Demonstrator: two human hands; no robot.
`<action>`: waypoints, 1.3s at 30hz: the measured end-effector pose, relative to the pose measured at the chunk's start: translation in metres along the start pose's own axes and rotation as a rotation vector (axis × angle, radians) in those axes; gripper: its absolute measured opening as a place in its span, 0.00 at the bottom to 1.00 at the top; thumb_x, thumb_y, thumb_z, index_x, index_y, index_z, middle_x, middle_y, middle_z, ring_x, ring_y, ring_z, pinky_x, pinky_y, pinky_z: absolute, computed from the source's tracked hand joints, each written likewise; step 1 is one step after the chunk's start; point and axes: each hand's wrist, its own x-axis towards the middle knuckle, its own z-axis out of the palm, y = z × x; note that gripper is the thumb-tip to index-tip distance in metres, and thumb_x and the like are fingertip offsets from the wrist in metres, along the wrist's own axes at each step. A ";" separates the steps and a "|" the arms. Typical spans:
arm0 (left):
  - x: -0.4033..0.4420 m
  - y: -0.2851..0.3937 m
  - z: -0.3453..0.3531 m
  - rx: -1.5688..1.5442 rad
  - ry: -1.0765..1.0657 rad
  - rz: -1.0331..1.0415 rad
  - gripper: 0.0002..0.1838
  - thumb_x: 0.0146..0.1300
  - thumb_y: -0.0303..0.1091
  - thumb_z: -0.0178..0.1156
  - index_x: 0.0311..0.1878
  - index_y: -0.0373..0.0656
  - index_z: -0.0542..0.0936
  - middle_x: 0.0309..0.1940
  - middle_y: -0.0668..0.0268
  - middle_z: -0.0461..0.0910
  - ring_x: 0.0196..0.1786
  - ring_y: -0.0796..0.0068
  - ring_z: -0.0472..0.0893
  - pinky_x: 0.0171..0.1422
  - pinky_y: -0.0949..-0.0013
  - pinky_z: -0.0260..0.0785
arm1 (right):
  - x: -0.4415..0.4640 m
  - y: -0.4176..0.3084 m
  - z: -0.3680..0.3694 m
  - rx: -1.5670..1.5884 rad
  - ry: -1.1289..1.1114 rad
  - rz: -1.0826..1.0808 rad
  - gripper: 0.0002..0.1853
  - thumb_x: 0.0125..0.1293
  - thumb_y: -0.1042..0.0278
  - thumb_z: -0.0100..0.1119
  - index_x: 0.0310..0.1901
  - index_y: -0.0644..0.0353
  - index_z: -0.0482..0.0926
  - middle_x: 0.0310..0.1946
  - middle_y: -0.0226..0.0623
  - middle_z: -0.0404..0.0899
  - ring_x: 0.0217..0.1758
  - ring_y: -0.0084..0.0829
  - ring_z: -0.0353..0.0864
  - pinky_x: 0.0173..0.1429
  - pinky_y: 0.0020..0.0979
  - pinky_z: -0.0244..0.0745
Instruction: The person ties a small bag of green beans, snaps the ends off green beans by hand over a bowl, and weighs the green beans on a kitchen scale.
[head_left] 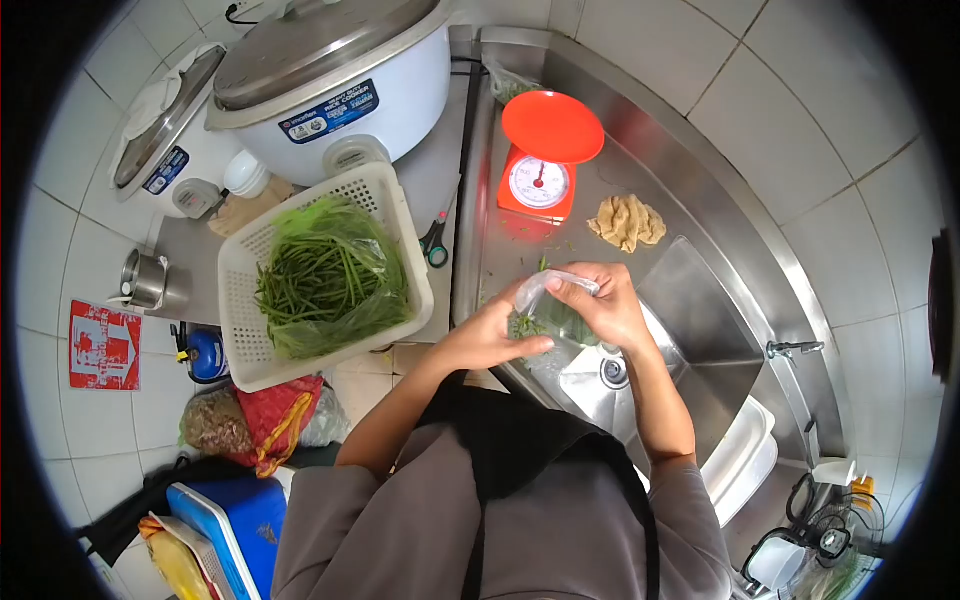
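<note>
Both my hands hold a clear plastic bag (568,322) with green vegetable pieces inside, in front of my body by the sink. My left hand (492,335) is closed on the bag's left side. My right hand (606,305) pinches the bag's rim at the right. Beyond my hands, an orange kitchen scale (538,185) has an orange pan (553,127) on top with nothing on it. Long green beans (325,270) lie in a plastic bag inside a white perforated basket (237,300), left of my hands.
Scissors (436,243) lie right of the basket, and a tan cloth (627,222) right of the scale. A steel sink basin (700,340) is at the right. Two rice cookers (400,95) stand at the back left. A blue cooler (235,525) is at lower left.
</note>
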 end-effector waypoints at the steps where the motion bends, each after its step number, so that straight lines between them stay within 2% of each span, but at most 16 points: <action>1: 0.002 -0.002 0.006 0.129 0.040 0.040 0.38 0.47 0.45 0.67 0.60 0.43 0.63 0.55 0.57 0.67 0.60 0.58 0.66 0.65 0.58 0.53 | -0.001 0.000 0.002 0.017 0.001 -0.016 0.09 0.61 0.68 0.58 0.37 0.64 0.81 0.29 0.36 0.80 0.32 0.20 0.75 0.39 0.23 0.70; 5: 0.021 -0.040 0.026 0.413 0.127 0.136 0.32 0.43 0.40 0.69 0.52 0.40 0.69 0.48 0.57 0.71 0.56 0.55 0.69 0.56 0.59 0.62 | 0.013 0.008 0.022 -0.124 0.008 -0.189 0.10 0.58 0.69 0.59 0.36 0.69 0.79 0.27 0.40 0.80 0.32 0.21 0.77 0.38 0.26 0.72; 6: 0.032 -0.044 0.034 0.289 0.252 0.290 0.28 0.43 0.38 0.67 0.48 0.39 0.70 0.45 0.56 0.72 0.54 0.55 0.69 0.55 0.58 0.61 | 0.014 0.013 0.028 -0.172 0.029 -0.264 0.10 0.56 0.71 0.59 0.36 0.70 0.78 0.24 0.40 0.79 0.30 0.21 0.76 0.36 0.26 0.72; 9: 0.032 -0.056 0.035 0.296 0.266 0.043 0.23 0.48 0.36 0.62 0.47 0.38 0.70 0.44 0.55 0.72 0.55 0.54 0.69 0.58 0.56 0.58 | 0.012 0.010 0.026 -0.169 0.046 -0.160 0.09 0.58 0.72 0.58 0.36 0.70 0.77 0.24 0.38 0.78 0.27 0.20 0.75 0.33 0.25 0.72; 10: 0.030 -0.058 0.034 0.558 0.366 0.271 0.18 0.53 0.31 0.54 0.47 0.37 0.70 0.45 0.53 0.72 0.55 0.52 0.69 0.59 0.55 0.57 | 0.014 0.021 0.022 -0.014 0.069 -0.099 0.07 0.59 0.73 0.57 0.35 0.69 0.77 0.23 0.33 0.78 0.24 0.16 0.73 0.29 0.22 0.70; 13: 0.037 -0.043 0.022 0.436 0.317 0.172 0.16 0.55 0.27 0.49 0.48 0.37 0.70 0.47 0.52 0.71 0.55 0.51 0.68 0.59 0.53 0.57 | 0.010 0.022 0.011 0.069 0.195 -0.035 0.08 0.62 0.72 0.56 0.37 0.69 0.77 0.25 0.30 0.78 0.25 0.14 0.72 0.28 0.19 0.68; 17: 0.042 -0.006 0.008 0.373 -0.016 -0.186 0.14 0.57 0.25 0.45 0.48 0.36 0.70 0.46 0.49 0.72 0.52 0.48 0.71 0.58 0.58 0.61 | 0.012 0.023 0.006 0.183 0.310 0.022 0.07 0.60 0.74 0.57 0.35 0.69 0.77 0.21 0.29 0.77 0.22 0.13 0.70 0.26 0.19 0.67; 20: 0.038 0.002 0.007 0.379 -0.088 -0.172 0.14 0.57 0.24 0.43 0.47 0.36 0.70 0.42 0.48 0.74 0.49 0.48 0.73 0.55 0.59 0.64 | 0.009 0.021 0.007 0.136 0.319 0.023 0.06 0.59 0.74 0.57 0.35 0.69 0.78 0.21 0.29 0.77 0.21 0.13 0.70 0.25 0.18 0.66; 27: 0.034 0.006 0.012 0.362 -0.050 -0.081 0.09 0.58 0.25 0.42 0.40 0.37 0.71 0.37 0.52 0.74 0.44 0.54 0.75 0.50 0.60 0.65 | 0.004 0.006 0.002 0.145 0.304 -0.004 0.08 0.60 0.71 0.58 0.37 0.68 0.78 0.19 0.26 0.76 0.18 0.13 0.68 0.23 0.17 0.64; 29: 0.039 0.016 0.003 0.402 -0.116 -0.184 0.11 0.60 0.29 0.42 0.40 0.35 0.72 0.35 0.52 0.75 0.42 0.56 0.75 0.49 0.61 0.65 | 0.007 0.000 -0.003 0.188 0.347 0.037 0.08 0.61 0.71 0.57 0.37 0.69 0.77 0.17 0.24 0.74 0.17 0.12 0.67 0.23 0.16 0.63; 30: 0.040 0.020 -0.002 0.420 -0.149 -0.238 0.12 0.62 0.31 0.42 0.41 0.35 0.72 0.34 0.52 0.76 0.41 0.58 0.75 0.48 0.61 0.64 | 0.009 0.004 -0.006 0.091 0.373 0.048 0.09 0.59 0.74 0.57 0.41 0.67 0.77 0.22 0.30 0.76 0.21 0.16 0.70 0.27 0.19 0.66; 33: 0.042 0.025 -0.014 0.478 -0.297 -0.336 0.12 0.62 0.33 0.44 0.39 0.35 0.73 0.32 0.54 0.75 0.38 0.61 0.74 0.46 0.63 0.64 | 0.003 -0.007 -0.012 -0.562 0.523 -0.525 0.14 0.53 0.78 0.56 0.44 0.63 0.77 0.36 0.37 0.79 0.39 0.32 0.77 0.41 0.31 0.71; 34: 0.043 0.007 -0.014 0.486 -0.310 -0.362 0.13 0.62 0.36 0.46 0.40 0.36 0.74 0.32 0.54 0.76 0.40 0.59 0.75 0.48 0.62 0.64 | -0.003 -0.017 -0.015 -0.802 0.302 -0.694 0.22 0.47 0.76 0.57 0.49 0.60 0.75 0.45 0.38 0.75 0.52 0.39 0.71 0.51 0.37 0.68; 37: 0.035 -0.003 -0.010 0.664 -0.347 -0.152 0.15 0.62 0.39 0.48 0.43 0.36 0.74 0.38 0.53 0.75 0.45 0.56 0.75 0.51 0.63 0.64 | -0.010 -0.017 -0.011 -1.363 -0.086 -0.744 0.26 0.46 0.72 0.58 0.52 0.60 0.72 0.47 0.38 0.74 0.54 0.39 0.69 0.53 0.39 0.68; 38: 0.037 -0.001 -0.010 0.632 -0.428 -0.248 0.16 0.62 0.39 0.48 0.44 0.35 0.73 0.41 0.53 0.74 0.47 0.56 0.74 0.53 0.63 0.63 | -0.009 0.009 -0.020 -1.470 -0.165 -0.674 0.23 0.50 0.68 0.57 0.51 0.59 0.74 0.42 0.39 0.75 0.52 0.39 0.71 0.54 0.39 0.68; 39: 0.042 0.009 -0.010 0.603 -0.503 -0.341 0.16 0.62 0.39 0.48 0.44 0.35 0.73 0.44 0.52 0.73 0.49 0.56 0.73 0.54 0.63 0.63 | -0.012 0.012 -0.024 -1.384 -0.244 -0.549 0.21 0.52 0.68 0.56 0.50 0.60 0.74 0.40 0.39 0.76 0.50 0.38 0.72 0.53 0.39 0.68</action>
